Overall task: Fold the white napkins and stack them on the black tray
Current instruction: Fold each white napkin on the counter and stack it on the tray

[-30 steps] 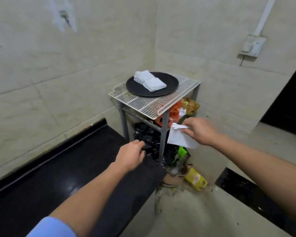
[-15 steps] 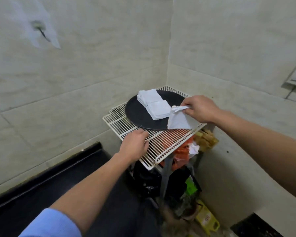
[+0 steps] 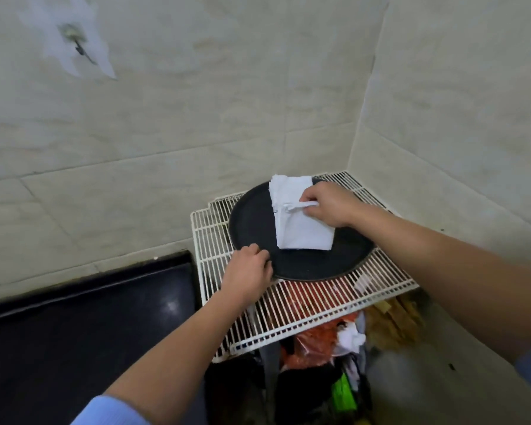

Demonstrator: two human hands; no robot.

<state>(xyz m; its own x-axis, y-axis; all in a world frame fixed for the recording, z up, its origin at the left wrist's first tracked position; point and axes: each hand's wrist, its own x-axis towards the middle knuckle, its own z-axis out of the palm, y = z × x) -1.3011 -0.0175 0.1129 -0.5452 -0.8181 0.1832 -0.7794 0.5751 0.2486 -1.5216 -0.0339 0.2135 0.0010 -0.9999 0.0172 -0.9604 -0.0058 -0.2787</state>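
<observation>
Head view: the right hand (image 3: 331,205) pinches the crumpled top edge of a flat, square, soft white napkin (image 3: 304,234), which lies on the round, matte black tray (image 3: 319,265). Just behind it a stack of folded white napkins (image 3: 288,185) with rough edges rests on the same tray. The left hand (image 3: 249,276) grips the tray's thin near-left rim with curled fingers. The tray sits on a white coated wire rack (image 3: 304,311).

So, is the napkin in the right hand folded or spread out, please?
Folded: the napkin is a compact rectangle over the black tray, right hand pinching its top edge.
</observation>
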